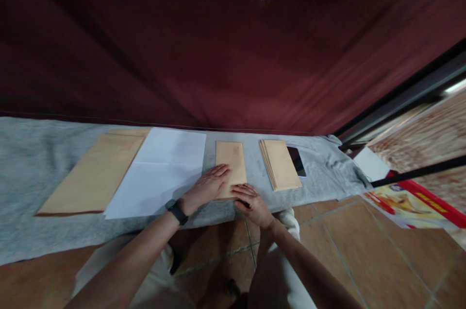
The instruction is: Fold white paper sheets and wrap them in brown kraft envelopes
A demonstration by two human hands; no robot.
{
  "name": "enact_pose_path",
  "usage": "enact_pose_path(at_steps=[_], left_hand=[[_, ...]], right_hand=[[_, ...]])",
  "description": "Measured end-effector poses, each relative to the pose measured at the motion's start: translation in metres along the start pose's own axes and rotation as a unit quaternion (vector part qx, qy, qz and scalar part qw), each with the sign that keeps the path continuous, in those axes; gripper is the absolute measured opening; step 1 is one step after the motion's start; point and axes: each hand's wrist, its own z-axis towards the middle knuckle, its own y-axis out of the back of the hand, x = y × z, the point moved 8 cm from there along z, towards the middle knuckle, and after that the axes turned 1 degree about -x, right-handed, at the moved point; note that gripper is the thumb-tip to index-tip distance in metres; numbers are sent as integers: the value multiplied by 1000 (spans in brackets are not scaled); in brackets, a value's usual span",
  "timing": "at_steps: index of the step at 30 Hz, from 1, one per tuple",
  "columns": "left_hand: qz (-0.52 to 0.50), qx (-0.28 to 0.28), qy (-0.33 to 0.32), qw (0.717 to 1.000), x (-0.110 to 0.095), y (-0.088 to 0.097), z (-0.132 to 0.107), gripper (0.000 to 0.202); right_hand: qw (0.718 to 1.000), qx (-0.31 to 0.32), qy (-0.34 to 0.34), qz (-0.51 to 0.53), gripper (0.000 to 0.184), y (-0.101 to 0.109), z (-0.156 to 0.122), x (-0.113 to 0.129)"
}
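A small brown envelope (232,156) lies lengthwise on the grey cloth in front of me. My left hand (209,182) rests flat over its left edge, fingers stretched out and pointing right; a dark watch is on that wrist. At the envelope's lower right corner is my right hand (252,203), its slightly bent fingers laid on the paper and its thumb lower down near the cloth's edge. Neither hand is closed round anything. To the left, white paper sheets (165,168) with a crosswise crease partly overlap a stack of large brown envelopes (96,170).
A fanned stack of small brown envelopes (282,165) sits to the right, partly over a dark phone (297,161). Grey cloth (327,173) covers the narrow surface. Behind it hangs a dark red curtain (233,56). A colourful red-and-yellow box (411,202) is at far right.
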Motion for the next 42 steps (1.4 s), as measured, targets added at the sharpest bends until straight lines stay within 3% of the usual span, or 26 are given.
enact_pose_path(at_steps=[7, 12, 20, 28, 38, 42], left_hand=[[-26, 57, -75, 995, -16, -7, -9, 50], [0, 77, -93, 993, -25, -17, -16, 50], [113, -27, -35, 993, -58, -24, -31, 54], [208, 21, -8, 978, -77, -32, -36, 49], [208, 30, 43, 977, -91, -27, -39, 55], [223, 40, 39, 973, -93, -23, -38, 53]], right_hand=[[998, -54, 0, 22, 25, 6, -11, 3], [996, -81, -13, 42, 20, 10, -9, 2], [994, -98, -11, 53, 17, 11, -9, 4], [994, -102, -19, 31, 17, 9, -11, 4], [990, -95, -94, 54, 31, 8, -11, -1], [993, -62, -101, 29, 41, -5, -7, 7]])
